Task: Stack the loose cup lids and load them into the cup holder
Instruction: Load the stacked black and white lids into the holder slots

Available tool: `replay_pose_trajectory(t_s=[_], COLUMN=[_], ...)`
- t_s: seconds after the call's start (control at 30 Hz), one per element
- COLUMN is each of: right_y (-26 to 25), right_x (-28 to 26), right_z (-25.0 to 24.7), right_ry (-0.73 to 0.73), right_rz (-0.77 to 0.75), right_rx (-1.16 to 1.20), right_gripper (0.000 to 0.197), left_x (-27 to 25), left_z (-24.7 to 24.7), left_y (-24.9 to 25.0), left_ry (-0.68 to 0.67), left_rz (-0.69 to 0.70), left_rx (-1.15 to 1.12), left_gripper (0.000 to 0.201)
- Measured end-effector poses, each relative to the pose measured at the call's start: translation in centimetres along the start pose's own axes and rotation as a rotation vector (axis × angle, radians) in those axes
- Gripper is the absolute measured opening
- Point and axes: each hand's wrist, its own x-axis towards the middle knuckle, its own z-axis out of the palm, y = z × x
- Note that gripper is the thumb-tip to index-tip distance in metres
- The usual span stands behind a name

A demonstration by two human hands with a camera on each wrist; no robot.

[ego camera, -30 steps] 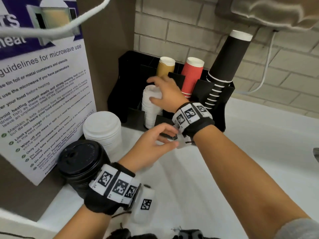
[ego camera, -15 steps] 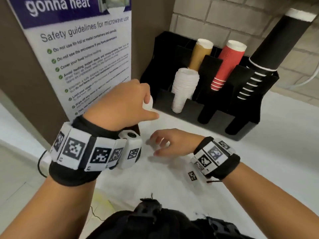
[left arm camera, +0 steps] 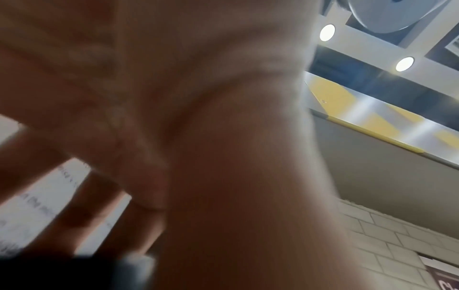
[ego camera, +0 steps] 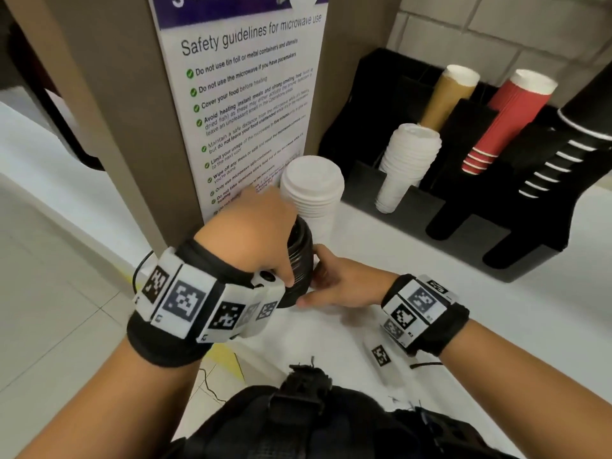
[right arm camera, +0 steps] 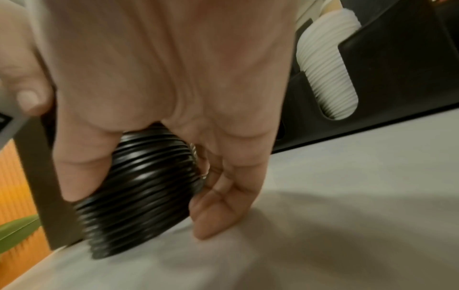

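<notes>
Your right hand [ego camera: 341,283] wraps the near-right side of the black lid stack [ego camera: 298,260], fingers [right arm camera: 218,206] curled round its ribbed wall down to the white counter [ego camera: 463,326]; your left hand [ego camera: 255,236] clasps the same stack from the top and left, thumb down its near face. Left wrist view is blurred palm, no detail. The black stack stands upright on the counter at its left edge, just beside the taller white lid stack [ego camera: 313,190] behind it. Farther right, the black cup holder [ego camera: 530,253] carries a leaning column of white lids [ego camera: 407,164] in its near-left slot, brown cups [ego camera: 447,94], red cups [ego camera: 510,117] and black cups [ego camera: 569,150] in others. Microwave safety poster [ego camera: 245,104] on the brown panel at left
</notes>
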Motion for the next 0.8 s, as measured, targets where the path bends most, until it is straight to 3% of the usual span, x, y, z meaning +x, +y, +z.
replay_pose_trajectory(t_s=[0.1, 0.2, 0.27, 0.6, 0.8], right_y=[0.1, 0.0, 0.2, 5.3, 8.1], right_x=[0.1, 0.1, -0.1, -4.9, -5.8], right_z=[0.1, 0.1, -0.1, -4.5, -6.7], right_ry=[0.017, 0.006, 0.013, 0.163, 0.282], right_rz=[0.002, -0.062, -0.095, 0.076, 0.072], right_rx=[-0.009, 0.100, 0.136, 0.100, 0.268], right_gripper=[0.074, 0.090, 0.091, 0.079, 0.095], left_x=[0.0, 0.2, 0.6, 4.3, 8.2], left_z=[1.1, 2.0, 2.2, 1.0, -0.7], left_y=[0.0, 0.0, 0.6, 7.2, 9.8], left_ry=[-0.024, 0.016, 0.040, 0.035, 0.022], left_rz=[0.070, 0.146, 0.196, 0.452, 0.489], left_rx=[-0.124, -0.220, -0.224, -0.250, -0.196], left_gripper=[0.091, 0.090, 0.089, 0.085, 0.097])
